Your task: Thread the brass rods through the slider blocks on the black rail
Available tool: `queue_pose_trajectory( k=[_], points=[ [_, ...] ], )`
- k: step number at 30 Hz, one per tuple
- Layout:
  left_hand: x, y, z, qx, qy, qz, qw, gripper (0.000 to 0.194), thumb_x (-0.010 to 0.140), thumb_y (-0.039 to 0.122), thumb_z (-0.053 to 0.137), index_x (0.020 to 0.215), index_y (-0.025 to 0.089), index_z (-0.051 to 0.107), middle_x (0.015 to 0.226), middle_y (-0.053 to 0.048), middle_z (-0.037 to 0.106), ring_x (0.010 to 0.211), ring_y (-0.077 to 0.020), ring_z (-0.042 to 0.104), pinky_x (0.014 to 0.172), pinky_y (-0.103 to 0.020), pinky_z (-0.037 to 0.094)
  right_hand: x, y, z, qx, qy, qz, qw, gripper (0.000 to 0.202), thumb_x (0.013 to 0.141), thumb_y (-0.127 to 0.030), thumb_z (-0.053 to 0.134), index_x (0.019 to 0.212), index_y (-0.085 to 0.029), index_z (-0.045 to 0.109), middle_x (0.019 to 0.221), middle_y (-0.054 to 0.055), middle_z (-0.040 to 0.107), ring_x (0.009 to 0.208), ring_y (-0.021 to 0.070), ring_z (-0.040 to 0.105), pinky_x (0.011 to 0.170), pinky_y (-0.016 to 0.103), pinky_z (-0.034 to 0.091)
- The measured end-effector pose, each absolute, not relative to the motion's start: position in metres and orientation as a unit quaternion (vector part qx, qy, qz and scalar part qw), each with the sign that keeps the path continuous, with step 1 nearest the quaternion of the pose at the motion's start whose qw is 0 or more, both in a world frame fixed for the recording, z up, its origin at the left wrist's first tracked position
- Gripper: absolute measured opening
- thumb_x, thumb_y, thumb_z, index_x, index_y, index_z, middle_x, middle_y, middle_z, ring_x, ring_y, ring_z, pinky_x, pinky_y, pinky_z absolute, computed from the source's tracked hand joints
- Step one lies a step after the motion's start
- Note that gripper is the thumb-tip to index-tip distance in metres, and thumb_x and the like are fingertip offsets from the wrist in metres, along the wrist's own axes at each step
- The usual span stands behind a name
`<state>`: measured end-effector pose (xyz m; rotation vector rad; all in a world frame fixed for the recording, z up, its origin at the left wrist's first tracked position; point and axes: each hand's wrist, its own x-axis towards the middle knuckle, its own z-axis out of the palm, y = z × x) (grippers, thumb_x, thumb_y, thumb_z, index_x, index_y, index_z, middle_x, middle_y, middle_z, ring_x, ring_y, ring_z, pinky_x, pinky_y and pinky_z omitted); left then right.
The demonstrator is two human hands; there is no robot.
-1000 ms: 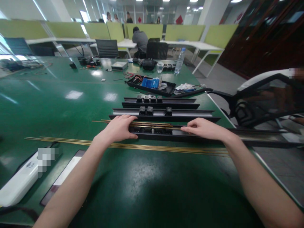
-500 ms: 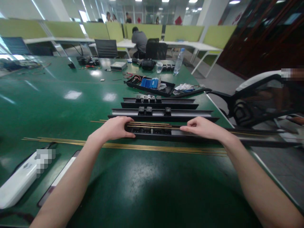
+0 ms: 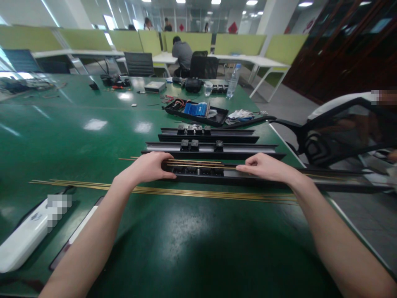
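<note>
My left hand point(image 3: 157, 166) wraps around the left end of a long black channel point(image 3: 242, 181), thumb on its near side and fingers on its far side. Inside that channel sit several small black blocks point(image 3: 206, 170). Thin brass rods point(image 3: 195, 165) lie lengthwise over it. Further right along the channel, my right hand point(image 3: 259, 167) pinches a thin brass rod point(image 3: 230, 168) between thumb and forefinger. On the green table just nearer to me, a bundle of long brass rods point(image 3: 186, 193) runs under my left forearm towards my right forearm.
Two more black channels point(image 3: 257, 155) with blocks lie behind. Beyond are a black tray point(image 3: 221, 118), gloves point(image 3: 240, 116) and a water bottle point(image 3: 233, 82). A white device point(image 3: 26, 236) and a phone point(image 3: 82, 225) are at left. An office chair point(image 3: 338, 128) stands at right.
Both my hands stay in nearly the same places on the channel and the rod. Far in the background, a person has shifted slightly to the right.
</note>
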<state>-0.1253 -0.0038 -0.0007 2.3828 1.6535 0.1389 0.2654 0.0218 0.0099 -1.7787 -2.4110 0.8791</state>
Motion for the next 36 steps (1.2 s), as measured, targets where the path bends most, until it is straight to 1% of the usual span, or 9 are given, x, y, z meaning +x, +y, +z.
queue_pose_trajectory(
  k=[12, 17, 21, 25, 28, 30, 33, 34, 36],
  points=[
    [-0.124, -0.005, 0.001, 0.812, 0.57, 0.041, 0.116, 0.063, 0.071, 0.066, 0.069, 0.119, 0.025, 0.069, 0.119, -0.008, 0.073, 0.105, -0.03, 0.068, 0.086, -0.037, 0.053, 0.267, 0.023, 0.011, -0.574, -0.769, 0.282, 0.0, 0.069, 0.078, -0.084, 0.051, 0.06, -0.019, 0.062, 0.058, 0.001, 0.053, 0.055, 0.0138, 0.042, 0.051, 0.029, 0.029],
    [-0.125, -0.004, 0.0, 0.813, 0.571, 0.036, 0.111, 0.065, 0.071, 0.068, 0.068, 0.121, 0.025, 0.068, 0.123, -0.008, 0.072, 0.109, -0.0306, 0.067, 0.089, -0.037, 0.052, 0.267, 0.022, 0.013, -0.577, -0.766, 0.286, 0.001, 0.068, 0.078, -0.084, 0.052, 0.06, -0.019, 0.062, 0.057, 0.001, 0.053, 0.055, 0.0141, 0.043, 0.052, 0.03, 0.029],
    [-0.125, -0.004, -0.001, 0.811, 0.573, 0.032, 0.11, 0.067, 0.071, 0.069, 0.067, 0.121, 0.025, 0.067, 0.124, -0.008, 0.071, 0.11, -0.0309, 0.066, 0.089, -0.037, 0.052, 0.266, 0.021, 0.014, -0.578, -0.761, 0.293, -0.006, 0.068, 0.079, -0.083, 0.051, 0.06, -0.019, 0.062, 0.056, 0.0, 0.054, 0.054, 0.0137, 0.042, 0.051, 0.029, 0.029],
    [-0.124, -0.005, 0.0, 0.813, 0.569, 0.041, 0.122, 0.065, 0.071, 0.067, 0.069, 0.12, 0.025, 0.068, 0.122, -0.007, 0.072, 0.108, -0.0302, 0.066, 0.089, -0.037, 0.051, 0.267, 0.021, 0.014, -0.571, -0.758, 0.315, -0.001, 0.065, 0.079, -0.081, 0.054, 0.062, -0.019, 0.064, 0.057, 0.001, 0.055, 0.054, 0.0138, 0.043, 0.051, 0.029, 0.029],
    [-0.124, -0.005, 0.004, 0.824, 0.544, 0.077, 0.141, 0.061, 0.073, 0.062, 0.07, 0.121, 0.024, 0.067, 0.118, -0.007, 0.072, 0.105, -0.0274, 0.066, 0.09, -0.036, 0.051, 0.269, 0.022, 0.013, -0.565, -0.756, 0.329, -0.001, 0.063, 0.077, -0.079, 0.058, 0.062, -0.019, 0.064, 0.057, 0.001, 0.055, 0.053, 0.0139, 0.043, 0.051, 0.029, 0.03],
    [-0.125, -0.006, 0.008, 0.833, 0.524, 0.113, 0.133, 0.051, 0.076, 0.057, 0.069, 0.114, 0.023, 0.069, 0.112, -0.006, 0.072, 0.101, -0.0252, 0.066, 0.088, -0.035, 0.05, 0.269, 0.023, 0.013, -0.563, -0.757, 0.331, 0.0, 0.063, 0.076, -0.08, 0.058, 0.062, -0.019, 0.065, 0.058, 0.001, 0.056, 0.053, 0.014, 0.043, 0.051, 0.029, 0.03],
    [-0.127, -0.007, 0.016, 0.844, 0.505, 0.14, 0.113, 0.028, 0.081, 0.047, 0.066, 0.092, 0.022, 0.074, 0.097, -0.005, 0.071, 0.091, -0.0216, 0.065, 0.081, -0.033, 0.05, 0.269, 0.022, 0.013, -0.561, -0.759, 0.332, 0.005, 0.065, 0.075, -0.082, 0.057, 0.061, -0.019, 0.065, 0.058, 0.002, 0.056, 0.053, 0.0144, 0.044, 0.051, 0.029, 0.031],
    [-0.128, -0.008, 0.018, 0.847, 0.501, 0.139, 0.114, 0.025, 0.083, 0.045, 0.065, 0.086, 0.022, 0.075, 0.093, -0.004, 0.071, 0.087, -0.0203, 0.065, 0.078, -0.032, 0.049, 0.269, 0.022, 0.013, -0.561, -0.758, 0.332, 0.004, 0.067, 0.075, -0.083, 0.056, 0.061, -0.019, 0.065, 0.057, 0.002, 0.056, 0.053, 0.0145, 0.044, 0.051, 0.029, 0.031],
    [-0.128, -0.009, 0.021, 0.849, 0.499, 0.129, 0.114, 0.022, 0.084, 0.041, 0.064, 0.08, 0.022, 0.076, 0.088, -0.003, 0.071, 0.082, -0.0187, 0.064, 0.074, -0.031, 0.048, 0.268, 0.022, 0.013, -0.561, -0.759, 0.33, 0.002, 0.068, 0.075, -0.084, 0.054, 0.06, -0.018, 0.065, 0.057, 0.002, 0.056, 0.052, 0.0146, 0.044, 0.051, 0.03, 0.031]
  ],
)
